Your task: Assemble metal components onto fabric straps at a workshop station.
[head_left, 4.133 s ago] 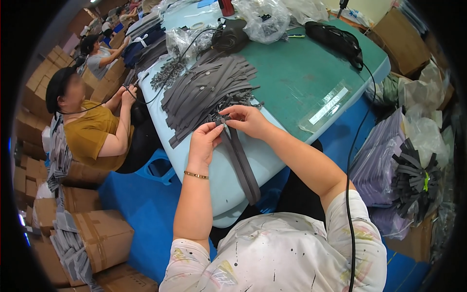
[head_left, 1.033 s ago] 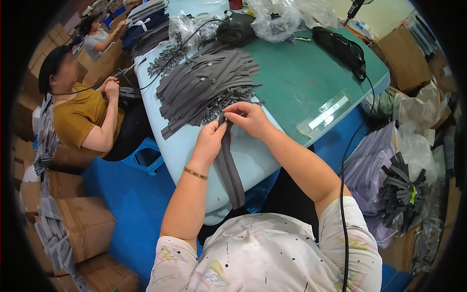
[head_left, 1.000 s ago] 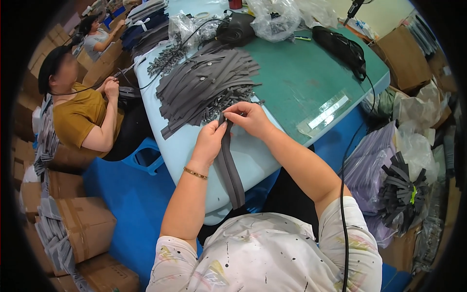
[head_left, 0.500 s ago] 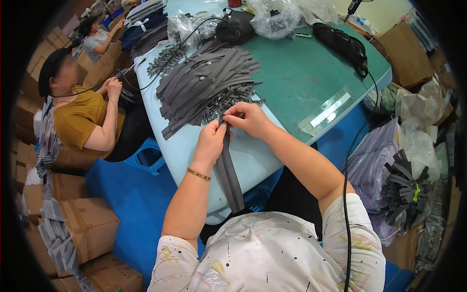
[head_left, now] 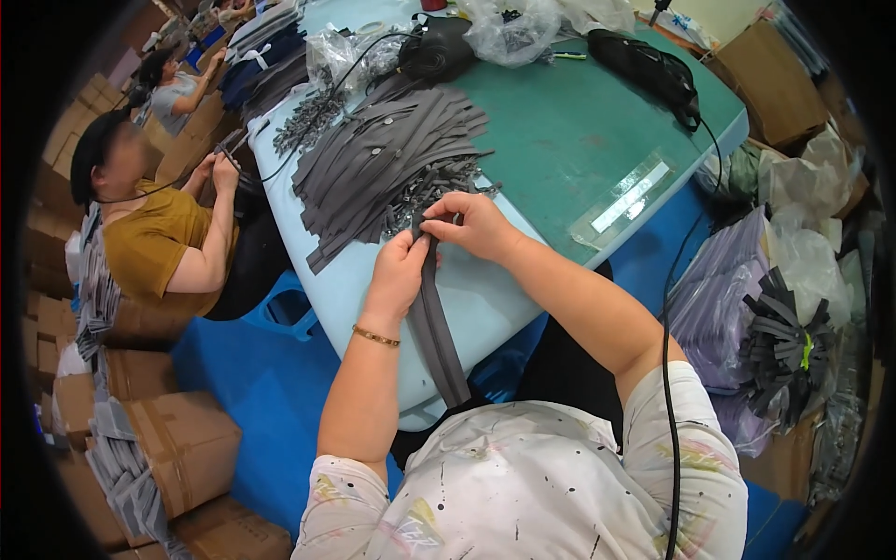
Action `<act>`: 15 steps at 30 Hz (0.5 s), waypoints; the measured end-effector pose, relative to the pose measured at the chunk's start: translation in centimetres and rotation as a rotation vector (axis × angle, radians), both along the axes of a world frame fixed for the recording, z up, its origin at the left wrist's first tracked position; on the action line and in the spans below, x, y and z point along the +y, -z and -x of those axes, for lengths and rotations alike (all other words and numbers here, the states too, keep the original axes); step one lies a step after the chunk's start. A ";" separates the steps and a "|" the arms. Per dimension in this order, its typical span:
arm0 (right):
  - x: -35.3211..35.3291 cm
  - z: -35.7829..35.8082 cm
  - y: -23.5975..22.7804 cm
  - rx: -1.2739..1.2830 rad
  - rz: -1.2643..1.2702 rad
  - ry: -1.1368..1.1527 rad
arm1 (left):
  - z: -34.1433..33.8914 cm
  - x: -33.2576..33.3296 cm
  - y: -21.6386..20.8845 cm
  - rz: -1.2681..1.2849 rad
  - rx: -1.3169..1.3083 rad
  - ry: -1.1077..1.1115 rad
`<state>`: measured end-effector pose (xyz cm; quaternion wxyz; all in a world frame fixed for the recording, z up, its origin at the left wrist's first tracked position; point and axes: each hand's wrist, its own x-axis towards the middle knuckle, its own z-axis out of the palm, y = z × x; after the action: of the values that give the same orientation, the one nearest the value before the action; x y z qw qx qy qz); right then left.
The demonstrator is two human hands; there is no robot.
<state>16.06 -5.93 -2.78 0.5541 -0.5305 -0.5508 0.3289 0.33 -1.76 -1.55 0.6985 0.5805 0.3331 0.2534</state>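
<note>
Between my two hands is a long dark grey zipper (head_left: 435, 331), its loose length hanging toward my lap over the table's near edge. My left hand (head_left: 399, 268) is closed round the zipper near its upper end. With thumb and forefinger, my right hand (head_left: 469, 227) pinches that same end; the exact spot under the fingertips is too small to make out. Just beyond my hands lies a heap of small grey pieces that look like zipper sliders (head_left: 422, 193). A fanned pile of grey zippers (head_left: 369, 154) spreads behind them.
The table (head_left: 499, 308) carries a green mat (head_left: 551, 140), a black bag (head_left: 644, 75) and clear plastic bags (head_left: 513, 37). A co-worker in a mustard shirt (head_left: 177, 238) sits at the left. Cardboard boxes (head_left: 182, 448) stand left; bundled strips (head_left: 789, 345) lie right. A black cable (head_left: 667, 411) hangs by my right arm.
The view has shifted slightly, so the table sits a little further left. My hands keep their hold on the zipper's upper end, with only a slight shift of the right fingers.
</note>
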 end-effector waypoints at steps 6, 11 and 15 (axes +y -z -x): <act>-0.1 -0.1 0.0 0.015 0.102 -0.059 | 0.3 0.1 0.2 -0.012 0.021 0.020; 0.0 -0.5 -0.3 0.170 0.101 -0.010 | 0.1 -0.4 -0.9 0.017 0.012 0.028; 0.0 -0.4 -0.2 0.079 0.041 -0.054 | -0.4 -0.4 -1.0 -0.001 -0.124 -0.052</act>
<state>16.48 -5.91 -2.62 0.5553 -0.5133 -0.5359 0.3755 0.69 -2.20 -0.59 0.7107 0.5552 0.3039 0.3071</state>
